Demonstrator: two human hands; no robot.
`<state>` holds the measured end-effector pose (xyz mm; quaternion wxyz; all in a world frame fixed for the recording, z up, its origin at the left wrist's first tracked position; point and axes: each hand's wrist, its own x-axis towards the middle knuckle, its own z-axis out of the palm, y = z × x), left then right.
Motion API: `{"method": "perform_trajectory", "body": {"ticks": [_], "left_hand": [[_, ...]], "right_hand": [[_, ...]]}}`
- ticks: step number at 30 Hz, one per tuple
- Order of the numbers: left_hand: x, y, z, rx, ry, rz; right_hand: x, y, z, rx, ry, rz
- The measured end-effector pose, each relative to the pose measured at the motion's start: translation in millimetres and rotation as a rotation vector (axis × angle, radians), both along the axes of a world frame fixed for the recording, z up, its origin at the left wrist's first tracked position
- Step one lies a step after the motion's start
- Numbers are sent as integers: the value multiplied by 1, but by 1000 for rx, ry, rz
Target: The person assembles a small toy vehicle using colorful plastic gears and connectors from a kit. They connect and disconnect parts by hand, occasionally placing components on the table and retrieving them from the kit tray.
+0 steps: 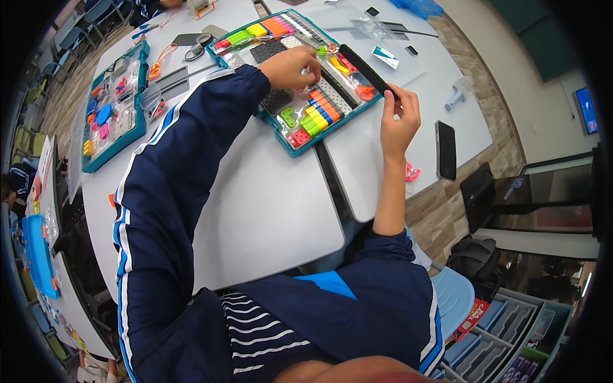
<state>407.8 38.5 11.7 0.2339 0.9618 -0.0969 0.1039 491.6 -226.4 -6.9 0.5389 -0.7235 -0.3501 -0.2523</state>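
Observation:
My right hand (400, 120) pinches one end of a long black studded strip (365, 69), which slants up and left over the right part of an open teal case (297, 152). Over the middle of that case is my left hand (292, 68), its fingers curled inward; whatever they hold, if anything, is hidden. Colourful building pieces fill the case's compartments: orange, yellow and green blocks (319, 113) near the front, green connectors (287, 117) and red pieces (298, 137) in the corner, and black and grey plates.
A second teal case (115, 153) with loose parts stands at the left of the white table (268, 217). On the right lie a phone (446, 150), a small handheld fan (458, 93), a white-and-teal box (385, 57) and a pink packet (412, 172). A gap runs between the tabletops.

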Motion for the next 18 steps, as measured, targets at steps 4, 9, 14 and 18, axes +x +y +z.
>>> {"method": "perform_trajectory", "body": {"ticks": [4,9,14,18], "left_hand": [[8,-3,-9,-151,39,124],[19,4,-12,198,-162,125],[24,-4,-4,261,58,292],[30,-12,0,251,158,383]], "right_hand": [[-1,0,1,-8,18,-16],[0,-1,2,1,35,-7],[-1,-2,4,-13,17,-19],[-2,-2,4,-3,32,8]]}}
